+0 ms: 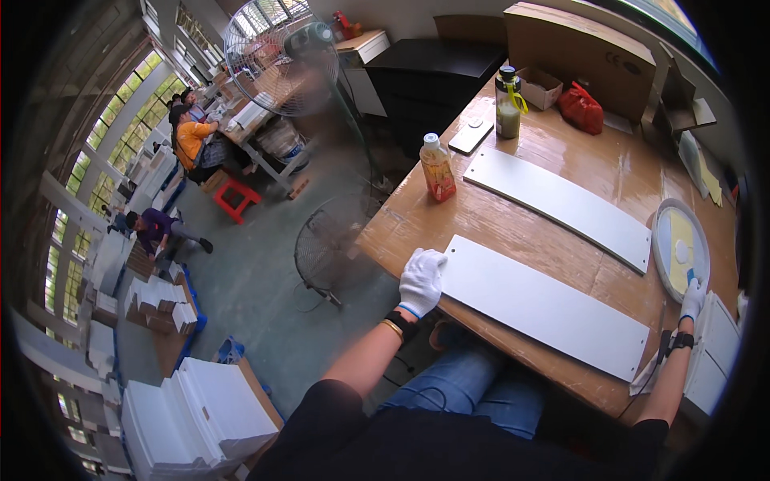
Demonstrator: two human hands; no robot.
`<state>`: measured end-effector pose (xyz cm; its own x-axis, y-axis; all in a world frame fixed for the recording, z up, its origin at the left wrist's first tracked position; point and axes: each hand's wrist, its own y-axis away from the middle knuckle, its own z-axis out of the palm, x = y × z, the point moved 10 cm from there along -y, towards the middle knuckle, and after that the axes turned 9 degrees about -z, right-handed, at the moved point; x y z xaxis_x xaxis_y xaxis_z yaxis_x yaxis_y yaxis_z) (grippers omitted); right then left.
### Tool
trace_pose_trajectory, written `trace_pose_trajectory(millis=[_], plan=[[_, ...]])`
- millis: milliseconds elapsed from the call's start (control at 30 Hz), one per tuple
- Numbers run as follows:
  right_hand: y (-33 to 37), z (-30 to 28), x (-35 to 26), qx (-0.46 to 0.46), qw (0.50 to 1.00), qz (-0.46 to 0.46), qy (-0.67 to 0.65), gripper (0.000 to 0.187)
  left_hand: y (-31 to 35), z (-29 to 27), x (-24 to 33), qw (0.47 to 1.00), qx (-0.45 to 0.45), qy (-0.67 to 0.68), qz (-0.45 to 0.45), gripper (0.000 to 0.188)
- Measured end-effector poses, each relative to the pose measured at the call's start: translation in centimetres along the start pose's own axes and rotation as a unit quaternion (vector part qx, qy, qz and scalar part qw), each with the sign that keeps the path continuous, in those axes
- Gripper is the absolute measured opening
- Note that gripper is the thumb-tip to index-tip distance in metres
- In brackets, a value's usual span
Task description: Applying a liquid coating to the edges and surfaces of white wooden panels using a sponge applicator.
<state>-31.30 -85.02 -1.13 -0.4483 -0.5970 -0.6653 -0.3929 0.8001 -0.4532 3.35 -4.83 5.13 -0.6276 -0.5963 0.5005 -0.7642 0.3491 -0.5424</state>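
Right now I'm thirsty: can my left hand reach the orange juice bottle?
Probably yes: the left hand rests on the near white panel, and bare tabletop lies between it and the juice bottle.

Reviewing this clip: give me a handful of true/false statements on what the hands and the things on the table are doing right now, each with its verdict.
1. The left hand rests on the end of the near white panel. True.
2. The right hand is bare. False: it wears a white glove and reaches to the round tray.
3. Two long white panels lie on the table. True: the far white panel lies beyond the near one.
4. The juice bottle lies on its side. False: it stands upright near the table's edge.
5. The red bag sits on the near panel. False: it sits at the far side, by the cardboard box.
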Motion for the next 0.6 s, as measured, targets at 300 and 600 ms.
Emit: trace_pose_trajectory(millis=[300, 600], plan=[[-3.8, 0.9, 5.3, 0.017, 1.000, 0.007, -0.025, 0.043, 0.4, 0.0, -0.8, 1.000, -0.001, -0.007, -0.009, 0.016], [-0.4, 3.6, -3.0, -0.095, 0.983, 0.001, 0.156, 0.040, 0.3, -0.3, -0.4, 1.000, 0.002, -0.013, 0.002, 0.018]])
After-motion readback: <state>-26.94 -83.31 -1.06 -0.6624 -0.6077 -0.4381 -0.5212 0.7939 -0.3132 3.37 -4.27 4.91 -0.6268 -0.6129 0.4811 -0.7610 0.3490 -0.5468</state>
